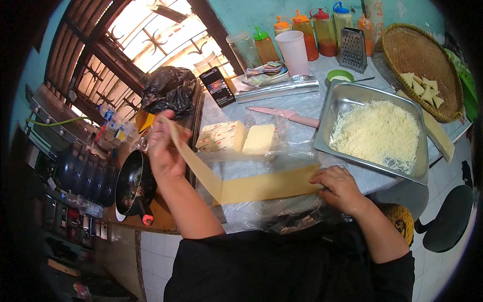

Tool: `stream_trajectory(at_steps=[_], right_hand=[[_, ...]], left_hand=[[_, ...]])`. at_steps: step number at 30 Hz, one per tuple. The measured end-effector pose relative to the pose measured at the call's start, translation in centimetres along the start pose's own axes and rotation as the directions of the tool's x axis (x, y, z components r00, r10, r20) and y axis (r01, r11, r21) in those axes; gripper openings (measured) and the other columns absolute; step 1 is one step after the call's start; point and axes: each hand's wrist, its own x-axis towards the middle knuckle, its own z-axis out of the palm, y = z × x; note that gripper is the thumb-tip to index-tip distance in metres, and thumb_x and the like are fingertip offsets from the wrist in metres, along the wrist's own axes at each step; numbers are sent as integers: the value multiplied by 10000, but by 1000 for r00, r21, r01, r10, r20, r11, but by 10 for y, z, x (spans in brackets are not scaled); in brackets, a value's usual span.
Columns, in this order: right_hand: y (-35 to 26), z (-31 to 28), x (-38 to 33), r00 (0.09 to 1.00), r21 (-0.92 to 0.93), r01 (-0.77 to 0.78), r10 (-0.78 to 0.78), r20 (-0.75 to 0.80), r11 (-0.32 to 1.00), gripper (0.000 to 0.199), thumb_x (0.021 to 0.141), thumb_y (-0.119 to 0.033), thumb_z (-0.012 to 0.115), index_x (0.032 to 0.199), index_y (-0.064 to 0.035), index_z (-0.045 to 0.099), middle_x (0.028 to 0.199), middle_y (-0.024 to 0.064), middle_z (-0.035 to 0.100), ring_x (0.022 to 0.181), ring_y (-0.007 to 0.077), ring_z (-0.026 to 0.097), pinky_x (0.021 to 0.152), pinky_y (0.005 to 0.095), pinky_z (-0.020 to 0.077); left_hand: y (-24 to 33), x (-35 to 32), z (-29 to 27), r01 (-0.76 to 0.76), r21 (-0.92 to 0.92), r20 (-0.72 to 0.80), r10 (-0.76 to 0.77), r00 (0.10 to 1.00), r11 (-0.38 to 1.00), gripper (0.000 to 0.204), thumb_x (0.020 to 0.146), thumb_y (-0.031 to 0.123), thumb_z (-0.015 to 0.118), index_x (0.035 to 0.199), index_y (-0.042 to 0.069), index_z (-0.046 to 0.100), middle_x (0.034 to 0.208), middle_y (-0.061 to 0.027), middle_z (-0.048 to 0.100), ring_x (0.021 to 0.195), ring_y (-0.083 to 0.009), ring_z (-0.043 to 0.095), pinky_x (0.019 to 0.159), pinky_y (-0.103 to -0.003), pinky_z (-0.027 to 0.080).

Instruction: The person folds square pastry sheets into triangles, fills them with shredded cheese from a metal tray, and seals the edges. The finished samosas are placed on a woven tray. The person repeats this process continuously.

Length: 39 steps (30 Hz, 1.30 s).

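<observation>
A long pale strip of pastry dough lies across clear plastic in front of me. My left hand pinches its left end and lifts it, so the strip bends upward at a crease. At the other end, my right hand is closed on the strip's edge, its fingertips partly hidden. Beyond the strip sit a block of cheese in printed wrapping and a bare pale block. A metal tray of grated cheese stands to the right. Behind the blocks lies a pink knife.
Folded triangular pastries lie in a woven basket at far right. A box grater, sauce bottles, foil roll and propped phone line the back. A frying pan stands left; a chair is at right.
</observation>
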Motion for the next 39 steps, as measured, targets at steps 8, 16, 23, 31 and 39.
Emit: stream_trajectory(at_steps=[8,16,23,31,39], right_hand=[[-5,6,-8,999,-135,40,-38,19,990,316,663,-74,639,978,-105,636,1066,53,588,1048,257,513,882,385,400],[-17,4,-18,973,41,117,-106,-207,992,650,643,-117,669,1262,-98,471,1214,161,488,1150,341,441,977,409,369],[-13,-58,-25,936,235,46,40,-349,971,656,722,-122,691,1315,-39,424,1224,142,510,1119,253,486,931,343,395],[-28,-86,-48,865,833,-438,411,288,338,312,757,-91,670,1047,16,630,964,60,650,876,133,590,782,264,455],[-30,-88,-75,778,998,-45,628,4,49,113,826,-80,550,927,-29,548,818,71,614,697,174,627,660,295,522]], left_hand=[[62,39,61,-294,392,-200,393,898,872,259,888,131,577,1109,7,523,938,-82,619,796,-136,612,738,-251,515],[30,27,184,-255,429,79,245,966,867,239,858,83,618,1059,-44,583,971,-84,636,853,-109,590,777,-219,458],[-20,20,233,45,-118,74,-36,997,992,178,897,117,552,1046,18,546,960,-84,639,897,-159,626,787,-279,510],[-54,31,207,47,-471,-235,-177,956,881,293,914,123,513,1175,-9,500,1099,-126,609,1005,-242,596,899,-385,484],[-51,-32,159,-33,-460,-294,-117,949,888,242,892,55,510,1132,26,496,1119,-119,583,1038,-249,576,908,-420,480]])
